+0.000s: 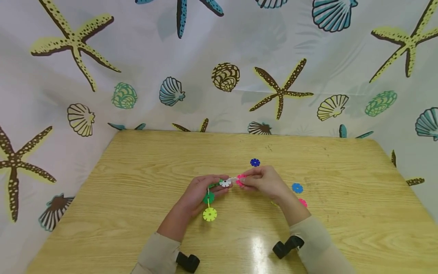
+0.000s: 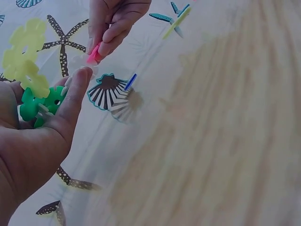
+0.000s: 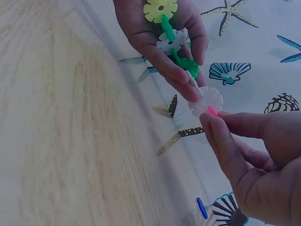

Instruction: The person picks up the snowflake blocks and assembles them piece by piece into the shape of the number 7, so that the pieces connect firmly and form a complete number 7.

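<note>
My left hand (image 1: 198, 192) holds a chain of notched plastic interlocking discs, with green and white ones running along its fingers. A yellow disc (image 1: 210, 214) and a green disc (image 1: 209, 198) hang at the chain's near end. At the other end, a white disc (image 3: 211, 98) sticks out past the left fingertips. My right hand (image 1: 268, 182) pinches a pink disc (image 2: 93, 55) between thumb and fingers. The pink disc's edge meets that white disc, and most of it is hidden by the right fingers in the right wrist view.
On the wooden table (image 1: 137, 163) lie loose discs: a dark blue one (image 1: 254, 162) beyond the right hand, a light blue one (image 1: 297, 188) and a pink one partly behind the right forearm. A yellow edge shows under the right wrist. A shell-patterned cloth (image 1: 205, 49) hangs behind.
</note>
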Tool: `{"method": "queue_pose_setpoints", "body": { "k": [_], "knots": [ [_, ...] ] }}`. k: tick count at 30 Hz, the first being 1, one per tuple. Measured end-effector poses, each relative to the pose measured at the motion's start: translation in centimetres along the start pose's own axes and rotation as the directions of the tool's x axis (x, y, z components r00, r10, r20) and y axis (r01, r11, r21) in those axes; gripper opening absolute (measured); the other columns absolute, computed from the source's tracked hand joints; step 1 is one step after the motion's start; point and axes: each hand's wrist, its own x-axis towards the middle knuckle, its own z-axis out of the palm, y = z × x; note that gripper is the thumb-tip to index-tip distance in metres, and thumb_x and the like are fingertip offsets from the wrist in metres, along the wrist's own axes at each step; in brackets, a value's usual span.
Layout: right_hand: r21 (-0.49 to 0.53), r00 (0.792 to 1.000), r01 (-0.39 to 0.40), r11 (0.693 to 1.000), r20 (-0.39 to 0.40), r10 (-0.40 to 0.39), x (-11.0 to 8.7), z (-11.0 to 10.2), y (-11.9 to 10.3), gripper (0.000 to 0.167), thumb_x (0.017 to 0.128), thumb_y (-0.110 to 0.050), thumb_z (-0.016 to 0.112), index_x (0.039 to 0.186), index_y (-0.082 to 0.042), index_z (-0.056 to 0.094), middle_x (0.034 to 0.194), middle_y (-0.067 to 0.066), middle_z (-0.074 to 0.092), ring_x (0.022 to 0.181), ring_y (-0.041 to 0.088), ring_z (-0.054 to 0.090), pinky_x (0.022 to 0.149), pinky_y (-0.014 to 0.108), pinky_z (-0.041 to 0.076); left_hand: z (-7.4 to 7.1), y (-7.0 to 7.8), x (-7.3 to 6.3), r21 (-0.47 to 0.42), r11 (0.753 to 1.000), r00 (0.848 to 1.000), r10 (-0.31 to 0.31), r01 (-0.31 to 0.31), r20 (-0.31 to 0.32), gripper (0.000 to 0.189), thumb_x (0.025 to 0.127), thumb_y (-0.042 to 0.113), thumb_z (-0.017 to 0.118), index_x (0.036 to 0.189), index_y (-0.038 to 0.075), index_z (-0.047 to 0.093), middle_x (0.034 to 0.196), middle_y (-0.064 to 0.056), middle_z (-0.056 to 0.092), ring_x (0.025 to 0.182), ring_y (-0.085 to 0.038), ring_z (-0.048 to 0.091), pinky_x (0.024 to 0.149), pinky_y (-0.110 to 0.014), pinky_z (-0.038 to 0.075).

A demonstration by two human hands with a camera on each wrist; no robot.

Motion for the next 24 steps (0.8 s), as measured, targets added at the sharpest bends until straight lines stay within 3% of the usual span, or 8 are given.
{"method": "queue_pose_setpoints", "body": {
  "k": [9,16,24],
  "knots": [
    [-0.066,1.000,0.022,0.998,-0.018,-0.023,0.0,-0.8,-0.6,0.031,0.101,-0.012,0.059,0.123,0.010,0.064,0.118,0.023,0.068,0.088,0.016,0.073,0.089,0.040,0.061,0.0,0.1,-0.2,-0.016,1.000,1.000,-0.008,0.008,0.008,0.041,0.103,0.013,0.045,0.134,-0.013,0.054,0.147,-0.024,0.048,0.112,-0.020,0.068,0.100,-0.032,0.055],
    [-0.125,0.998,0.061,0.990,0.032,-0.058,0.8,-2.1,-0.1,0.038,0.098,-0.014,0.064,0.129,0.008,0.061,0.122,0.023,0.067,0.094,0.021,0.072,0.090,0.041,0.061,-0.1,-0.1,-0.2,-0.013,1.000,1.000,-0.009,0.009,0.019,0.042,0.104,0.015,0.045,0.134,-0.013,0.055,0.147,-0.024,0.048,0.112,-0.019,0.069,0.099,-0.031,0.055],
    [-0.325,0.992,0.113,0.939,-0.020,-0.126,1.5,-2.8,-0.3,0.035,0.097,-0.019,0.066,0.125,0.002,0.067,0.115,0.018,0.070,0.095,0.025,0.070,0.083,0.035,0.062,-0.1,-0.1,-0.1,-0.013,1.000,1.000,-0.011,0.011,0.019,0.042,0.104,0.015,0.046,0.133,-0.013,0.055,0.147,-0.024,0.047,0.110,-0.018,0.069,0.098,-0.031,0.056]
  ]
}}
